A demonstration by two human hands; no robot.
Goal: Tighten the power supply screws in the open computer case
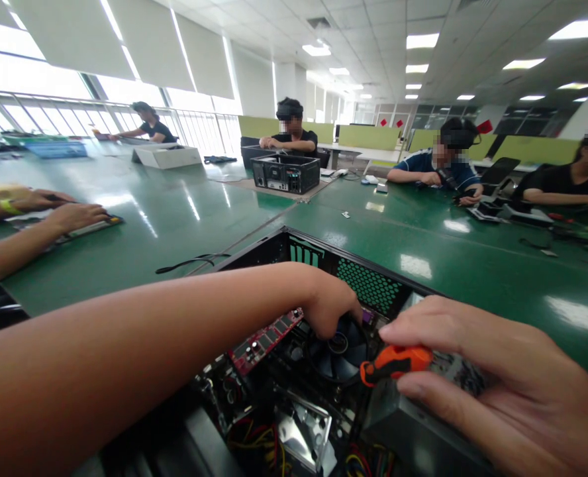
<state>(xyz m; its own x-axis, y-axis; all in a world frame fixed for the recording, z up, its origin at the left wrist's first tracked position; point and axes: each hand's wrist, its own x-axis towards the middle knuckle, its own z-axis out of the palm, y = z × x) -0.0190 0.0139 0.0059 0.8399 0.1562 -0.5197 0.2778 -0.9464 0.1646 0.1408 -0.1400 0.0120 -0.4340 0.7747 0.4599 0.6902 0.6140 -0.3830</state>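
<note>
An open black computer case (324, 245) lies in front of me with its inside showing. My left hand (331, 306) reaches down into it above a black cooling fan (338, 358); its fingertips are hidden, so I cannot see what they touch. Between thumb and fingers, my right hand (483, 364) grips an orange and black screwdriver (398, 364) over the grey metal power supply (418, 424). Left of the fan sits a red circuit board (267, 341). Lower down are a shiny metal bracket (301, 430) and several coloured wires (257, 440).
A black cable (187, 264) lies on the green table (140, 258) beyond the case. At the left edge, another person's hands (70, 215) rest on a flat part. Across the table, co-workers sit near a second computer case (285, 173) and a white box (167, 156).
</note>
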